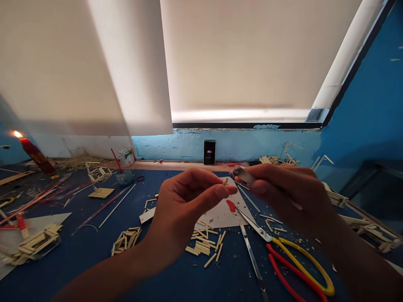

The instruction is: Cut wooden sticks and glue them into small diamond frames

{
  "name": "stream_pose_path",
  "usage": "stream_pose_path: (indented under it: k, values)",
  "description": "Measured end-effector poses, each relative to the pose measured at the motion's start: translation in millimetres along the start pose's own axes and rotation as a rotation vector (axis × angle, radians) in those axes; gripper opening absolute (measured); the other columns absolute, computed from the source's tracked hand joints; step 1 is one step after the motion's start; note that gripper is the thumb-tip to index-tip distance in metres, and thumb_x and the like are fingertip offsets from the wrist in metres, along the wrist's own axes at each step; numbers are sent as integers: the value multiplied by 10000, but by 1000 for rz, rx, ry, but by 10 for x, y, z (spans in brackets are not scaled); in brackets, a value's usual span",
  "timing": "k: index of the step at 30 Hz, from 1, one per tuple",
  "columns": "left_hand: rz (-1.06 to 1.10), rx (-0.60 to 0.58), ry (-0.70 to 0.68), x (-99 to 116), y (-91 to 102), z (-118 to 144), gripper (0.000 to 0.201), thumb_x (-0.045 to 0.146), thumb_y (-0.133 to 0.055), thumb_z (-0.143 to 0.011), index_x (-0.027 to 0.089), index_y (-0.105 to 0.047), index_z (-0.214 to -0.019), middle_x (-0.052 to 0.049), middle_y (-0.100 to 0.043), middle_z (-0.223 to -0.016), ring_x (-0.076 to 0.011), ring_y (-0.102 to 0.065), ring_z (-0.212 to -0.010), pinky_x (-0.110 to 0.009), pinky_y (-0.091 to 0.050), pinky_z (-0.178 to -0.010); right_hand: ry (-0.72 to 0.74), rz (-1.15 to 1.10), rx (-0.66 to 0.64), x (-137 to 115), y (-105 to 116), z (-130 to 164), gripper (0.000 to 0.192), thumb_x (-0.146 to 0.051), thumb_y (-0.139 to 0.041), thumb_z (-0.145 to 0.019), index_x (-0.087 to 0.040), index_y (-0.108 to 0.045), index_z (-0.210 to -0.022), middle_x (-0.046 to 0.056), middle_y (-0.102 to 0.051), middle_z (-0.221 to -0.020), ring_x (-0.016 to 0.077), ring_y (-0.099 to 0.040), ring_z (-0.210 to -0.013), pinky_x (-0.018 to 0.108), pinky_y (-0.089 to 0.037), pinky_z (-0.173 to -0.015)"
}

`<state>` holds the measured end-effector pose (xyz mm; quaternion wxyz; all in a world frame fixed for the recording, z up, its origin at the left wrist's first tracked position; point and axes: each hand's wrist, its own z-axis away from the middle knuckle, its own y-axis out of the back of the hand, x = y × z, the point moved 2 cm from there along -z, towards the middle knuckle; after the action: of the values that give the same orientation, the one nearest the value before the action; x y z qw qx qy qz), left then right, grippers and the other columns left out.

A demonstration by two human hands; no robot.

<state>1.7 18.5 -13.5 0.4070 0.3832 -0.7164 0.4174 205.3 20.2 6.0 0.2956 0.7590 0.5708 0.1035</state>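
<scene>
Above the white paper sheet (220,212) with one red blot, the left hand (182,205) pinches one short stick piece (225,181) between thumb and forefinger. The right hand (283,191), just right of it, is closed around one thin tool (244,175). Right of the sheet lie one pair of red-and-yellow pliers (292,256); far left, one lit red candle (34,154). Behind the sheet stands one small black box (209,152), its writing unreadable.

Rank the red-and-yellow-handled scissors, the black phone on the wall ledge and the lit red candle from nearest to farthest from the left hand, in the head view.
1. Scissors, lower right of the left hand.
2. Phone, propped at the wall straight behind.
3. Candle, far left edge.
</scene>
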Motion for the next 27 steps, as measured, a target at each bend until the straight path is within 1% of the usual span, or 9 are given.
stream_pose_path:
  k: [5,13,20,24,27]
  values:
    - [31,4,-13,-4,-4,39,99,182,-833,-883,233,-771,-825,24,-843,-823,-123,-812,-874,-151,-596,-799,22,44,-16,-11,-21,-4,131,-252,-539,-1085,-185,-635,-1025,-76,-541,-673,51,-443,-518,213,-386,-537]
    - [28,27,-12,-6,-14,23,99,184,-855,-856,247,-797,-806,26,-847,-801,-140,-814,-830,-188,-627,-783,57,110,-19,-28,-19,0,103,-250,-563,-1075,-194,-627,-1017,-64,-576,-672,63,-500,-529,231,-387,-528]
    - [10,24,-51,3,-21,26,104,192,-840,-877,263,-797,-814,36,-852,-825,-107,-802,-813,-155,-617,-774,73,132,-41,-11,-27,-8,103,-212,-570,-1065,-177,-629,-989,-66,-551,-672,59,-483,-550,226,-399,-565]
    - [-15,44,-59,3,-14,20,111,180,-854,-860,255,-799,-802,36,-846,-797,-100,-792,-783,-144,-611,-739,91,180,-39,-15,-14,-5,89,-209,-581,-1061,-181,-630,-993,-64,-568,-671,63,-477,-548,232,-391,-556]
    - [-41,66,-67,1,-3,3,111,179,-871,-840,252,-800,-795,36,-841,-784,-102,-788,-777,-146,-611,-727,98,229,-39,-18,-3,-7,56,-217,-596,-1055,-185,-634,-1029,-72,-575,-646,65,-440,-511,247,-378,-547]
